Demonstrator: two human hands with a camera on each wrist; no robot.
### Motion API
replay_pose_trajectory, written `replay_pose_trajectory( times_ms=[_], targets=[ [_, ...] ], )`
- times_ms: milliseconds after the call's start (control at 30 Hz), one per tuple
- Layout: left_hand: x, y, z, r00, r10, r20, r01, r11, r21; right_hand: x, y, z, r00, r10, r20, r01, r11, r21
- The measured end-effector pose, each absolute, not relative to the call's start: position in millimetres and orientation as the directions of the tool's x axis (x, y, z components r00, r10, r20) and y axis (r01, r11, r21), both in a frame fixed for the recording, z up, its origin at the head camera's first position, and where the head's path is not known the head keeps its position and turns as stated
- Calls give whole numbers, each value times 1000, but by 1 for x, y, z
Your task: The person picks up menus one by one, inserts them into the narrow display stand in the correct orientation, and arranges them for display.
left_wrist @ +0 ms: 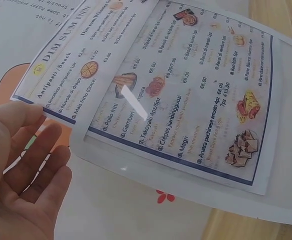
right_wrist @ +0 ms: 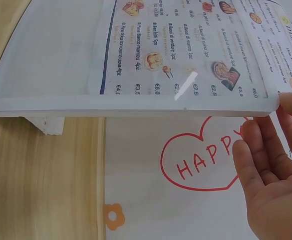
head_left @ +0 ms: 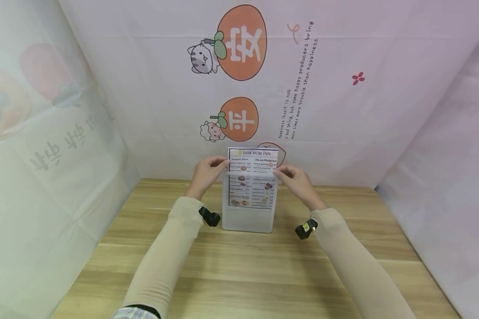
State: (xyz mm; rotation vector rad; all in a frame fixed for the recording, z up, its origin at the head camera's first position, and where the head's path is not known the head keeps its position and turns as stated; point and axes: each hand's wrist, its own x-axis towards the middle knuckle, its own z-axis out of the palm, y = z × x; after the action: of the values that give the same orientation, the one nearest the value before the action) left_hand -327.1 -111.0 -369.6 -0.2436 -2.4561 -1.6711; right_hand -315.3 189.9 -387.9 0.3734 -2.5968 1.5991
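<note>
A printed menu (head_left: 253, 165) headed "DIM SUM INN" sits partly inside an upright menu holder (head_left: 247, 220) with a clear front and white rim. Its top part sticks out above the holder, and below its lower edge a blank strip of holder shows. My left hand (head_left: 208, 175) pinches the menu's left edge between thumb and finger, just above the holder's top. Opposite it, my right hand (head_left: 299, 180) pinches the right edge by the holder's upper corner. In the right wrist view its other fingers are loosely bent behind the holder (right_wrist: 40, 55).
The holder stands on a wood-grain table (head_left: 243, 270), towards its back edge. Behind rises a white printed cloth (head_left: 323, 110) with orange fruit drawings, and cloth walls close off both sides. A small white foot (right_wrist: 49, 125) shows under the holder.
</note>
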Motion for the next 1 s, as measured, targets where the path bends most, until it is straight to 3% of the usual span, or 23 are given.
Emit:
replay_pose_trajectory(
  times_ms=[467, 1000],
  targets=[
    [-327, -110, -371, -974, 45, 223, 224, 362, 905, -317, 191, -369, -968, -168, 185, -235, 360, -903],
    [-325, -113, -374, -979, 52, 199, 204, 364, 909, -321, 193, -365, -961, -203, 190, -257, 386, -886]
  ],
)
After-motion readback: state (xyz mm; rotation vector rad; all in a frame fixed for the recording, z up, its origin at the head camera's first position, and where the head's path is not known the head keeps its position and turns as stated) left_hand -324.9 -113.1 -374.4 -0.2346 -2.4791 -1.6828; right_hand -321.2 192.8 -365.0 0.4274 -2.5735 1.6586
